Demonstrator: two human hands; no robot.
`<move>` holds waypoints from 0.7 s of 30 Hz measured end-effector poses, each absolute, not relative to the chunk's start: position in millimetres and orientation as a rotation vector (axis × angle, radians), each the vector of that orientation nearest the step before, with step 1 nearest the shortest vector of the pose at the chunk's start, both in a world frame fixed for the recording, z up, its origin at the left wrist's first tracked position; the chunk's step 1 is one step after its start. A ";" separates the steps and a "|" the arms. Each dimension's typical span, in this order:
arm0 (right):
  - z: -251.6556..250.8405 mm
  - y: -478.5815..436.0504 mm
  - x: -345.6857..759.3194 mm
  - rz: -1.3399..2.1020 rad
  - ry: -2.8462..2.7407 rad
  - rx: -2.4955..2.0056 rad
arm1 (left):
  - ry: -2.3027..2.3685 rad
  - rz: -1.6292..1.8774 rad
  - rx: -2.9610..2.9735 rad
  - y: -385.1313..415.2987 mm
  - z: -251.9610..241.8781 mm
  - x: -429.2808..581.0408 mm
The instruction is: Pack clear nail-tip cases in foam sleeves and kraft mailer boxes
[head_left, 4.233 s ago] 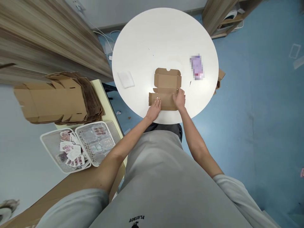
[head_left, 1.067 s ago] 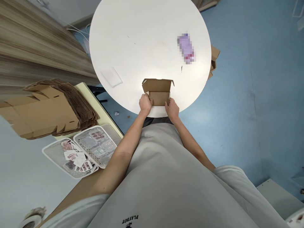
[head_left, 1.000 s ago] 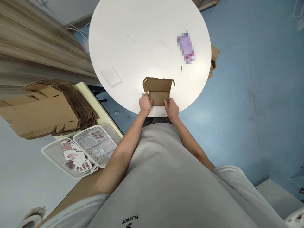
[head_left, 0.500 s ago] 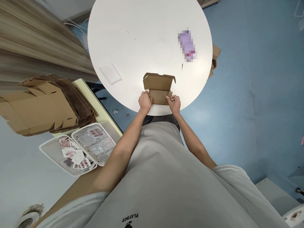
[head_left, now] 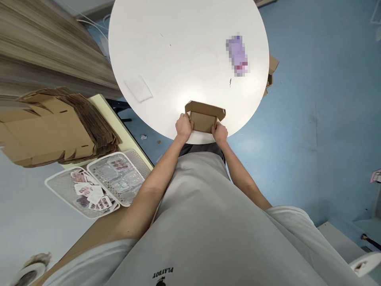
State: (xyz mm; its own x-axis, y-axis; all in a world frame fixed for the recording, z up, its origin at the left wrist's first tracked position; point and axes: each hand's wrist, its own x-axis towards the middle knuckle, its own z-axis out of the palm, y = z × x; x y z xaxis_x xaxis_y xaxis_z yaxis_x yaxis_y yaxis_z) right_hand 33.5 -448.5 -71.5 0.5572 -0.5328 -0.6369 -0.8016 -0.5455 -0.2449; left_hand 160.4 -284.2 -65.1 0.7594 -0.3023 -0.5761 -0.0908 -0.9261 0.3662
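Observation:
A brown cardboard box [head_left: 203, 121] with its lid raised at the far side sits at the near edge of the round white table [head_left: 166, 71]. My left hand [head_left: 184, 125] is closed on the box's left side wall, thumb toward the inside. On the opposite wall, my right hand [head_left: 220, 133] grips with its thumb inside and fingers curled outside. The box's inside shows bare cardboard. Parts of both side walls are hidden behind my fingers.
A blurred purple item [head_left: 237, 55] and a clear flat sleeve [head_left: 138, 88] lie on the table. At left, a stack of flattened cardboard boxes [head_left: 50, 131] stands beside white baskets [head_left: 116, 174] holding cards and clear packets. Another cardboard box [head_left: 271, 73] shows beyond the table's right edge.
The right side flap has been folded up, and my right hand has closed round that wall. The lid has tipped lower, toward me. The box has turned slightly.

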 end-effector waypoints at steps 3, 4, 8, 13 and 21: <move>-65.8 -450.9 42.3 0.838 1.014 -2.389 | -0.318 -0.938 2.640 -284.4 -65.0 158.8; -63.9 -451.8 45.5 0.869 0.998 -2.410 | -0.319 -0.934 2.635 -283.9 -65.0 158.3; -59.1 -455.6 54.6 0.902 0.972 -2.431 | -0.298 -0.911 2.602 -280.5 -67.5 156.6; -63.7 -457.9 61.9 0.776 1.002 -2.407 | -0.235 -0.815 2.541 -276.9 -76.1 160.4; -79.9 -462.2 91.9 0.611 1.050 -2.431 | -0.133 -0.713 2.454 -286.7 -82.1 190.6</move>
